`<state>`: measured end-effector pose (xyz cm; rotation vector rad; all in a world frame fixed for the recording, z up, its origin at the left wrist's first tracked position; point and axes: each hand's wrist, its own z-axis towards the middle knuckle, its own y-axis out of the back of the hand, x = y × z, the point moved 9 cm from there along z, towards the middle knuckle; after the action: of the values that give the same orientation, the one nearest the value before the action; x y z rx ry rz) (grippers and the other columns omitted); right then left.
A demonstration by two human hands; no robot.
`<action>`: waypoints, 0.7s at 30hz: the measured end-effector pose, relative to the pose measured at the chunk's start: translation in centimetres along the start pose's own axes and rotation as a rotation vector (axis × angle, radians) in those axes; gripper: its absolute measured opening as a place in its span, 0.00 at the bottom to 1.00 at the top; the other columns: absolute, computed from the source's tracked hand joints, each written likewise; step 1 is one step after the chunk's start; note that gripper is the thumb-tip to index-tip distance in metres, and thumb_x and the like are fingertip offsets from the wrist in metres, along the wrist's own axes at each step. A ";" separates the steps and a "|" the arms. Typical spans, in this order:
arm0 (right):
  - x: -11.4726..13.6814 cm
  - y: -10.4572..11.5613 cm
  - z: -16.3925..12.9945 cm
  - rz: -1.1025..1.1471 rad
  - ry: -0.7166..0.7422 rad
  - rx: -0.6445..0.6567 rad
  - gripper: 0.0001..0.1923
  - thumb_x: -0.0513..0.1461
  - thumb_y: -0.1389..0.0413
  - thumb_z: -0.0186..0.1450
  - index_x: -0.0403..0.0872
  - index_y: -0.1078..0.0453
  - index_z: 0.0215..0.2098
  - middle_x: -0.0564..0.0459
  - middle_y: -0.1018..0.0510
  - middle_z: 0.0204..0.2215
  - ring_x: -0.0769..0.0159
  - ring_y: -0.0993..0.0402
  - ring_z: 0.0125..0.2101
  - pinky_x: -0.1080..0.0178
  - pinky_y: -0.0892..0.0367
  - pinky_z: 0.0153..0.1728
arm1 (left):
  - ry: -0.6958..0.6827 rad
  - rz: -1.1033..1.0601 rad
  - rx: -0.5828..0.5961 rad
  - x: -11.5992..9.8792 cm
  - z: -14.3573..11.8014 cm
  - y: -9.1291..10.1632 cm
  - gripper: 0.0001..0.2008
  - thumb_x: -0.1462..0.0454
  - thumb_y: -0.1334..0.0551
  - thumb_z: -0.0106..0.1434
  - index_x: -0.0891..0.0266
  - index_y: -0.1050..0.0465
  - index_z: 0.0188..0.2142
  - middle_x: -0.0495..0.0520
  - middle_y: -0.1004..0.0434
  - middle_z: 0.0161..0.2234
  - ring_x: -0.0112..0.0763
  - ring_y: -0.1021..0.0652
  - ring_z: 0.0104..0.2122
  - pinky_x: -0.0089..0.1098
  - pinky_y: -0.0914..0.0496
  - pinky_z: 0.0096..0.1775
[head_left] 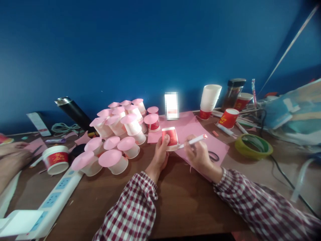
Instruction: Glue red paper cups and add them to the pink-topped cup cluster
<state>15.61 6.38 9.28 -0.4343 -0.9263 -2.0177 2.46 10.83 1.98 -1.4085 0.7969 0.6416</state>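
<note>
My left hand (160, 154) holds a red and white paper cup (170, 137) upside down on a sheet of pink paper (190, 129). My right hand (199, 152) grips a white marker with a pink tip (194, 140), its lower end against the cup's rim. Black scissors (213, 156) lie on the pink sheet just right of my right hand. Both forearms are in red and white checked sleeves.
A pile of cups capped with pink paper discs (117, 134) fills the left middle. A white power strip (54, 201), a red cup (55, 159), a black flask (72, 112), stacked white cups (209, 98), a jar (233, 92) and a green tape roll (253, 145) surround them. Another person's hand (12, 157) rests at far left.
</note>
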 end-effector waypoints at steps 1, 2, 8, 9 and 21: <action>0.0 0.0 0.0 -0.005 0.006 0.000 0.07 0.38 0.51 0.67 0.48 0.39 0.30 0.59 0.34 0.18 0.72 0.38 0.17 0.68 0.42 0.21 | 0.000 0.006 -0.007 0.0 0.0 0.0 0.20 0.51 0.30 0.55 0.64 0.29 0.36 0.50 0.24 0.31 0.28 0.24 0.31 0.30 0.31 0.37; 0.0 0.0 0.0 -0.012 0.011 -0.002 0.07 0.38 0.51 0.67 0.48 0.39 0.30 0.59 0.33 0.19 0.71 0.38 0.17 0.68 0.42 0.22 | 0.001 0.009 -0.013 0.0 0.0 0.1 0.20 0.51 0.29 0.54 0.64 0.28 0.36 0.50 0.24 0.31 0.28 0.24 0.31 0.30 0.31 0.37; -0.3 0.0 0.0 -0.029 -0.006 -0.013 0.08 0.39 0.51 0.68 0.49 0.39 0.30 0.58 0.31 0.19 0.71 0.37 0.18 0.67 0.41 0.22 | -0.003 -0.009 -0.005 0.0 0.0 0.0 0.19 0.52 0.29 0.55 0.63 0.28 0.36 0.50 0.24 0.31 0.28 0.24 0.31 0.31 0.31 0.37; -0.3 0.0 -0.1 -0.027 -0.014 -0.014 0.08 0.39 0.51 0.68 0.49 0.39 0.30 0.58 0.31 0.20 0.71 0.36 0.18 0.67 0.40 0.22 | -0.002 -0.011 -0.002 0.0 0.0 0.0 0.19 0.52 0.29 0.55 0.64 0.28 0.36 0.50 0.23 0.32 0.29 0.23 0.31 0.31 0.31 0.38; -0.3 0.5 0.2 -0.018 -0.045 -0.030 0.09 0.39 0.51 0.67 0.49 0.39 0.29 0.59 0.33 0.19 0.71 0.38 0.17 0.68 0.41 0.21 | 0.018 -0.010 0.022 0.2 0.0 0.0 0.18 0.52 0.30 0.56 0.64 0.28 0.35 0.50 0.23 0.31 0.28 0.23 0.31 0.31 0.30 0.38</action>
<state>16.17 6.51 9.40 -0.4914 -0.9313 -2.0479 2.62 10.84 1.80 -1.3996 0.8085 0.6113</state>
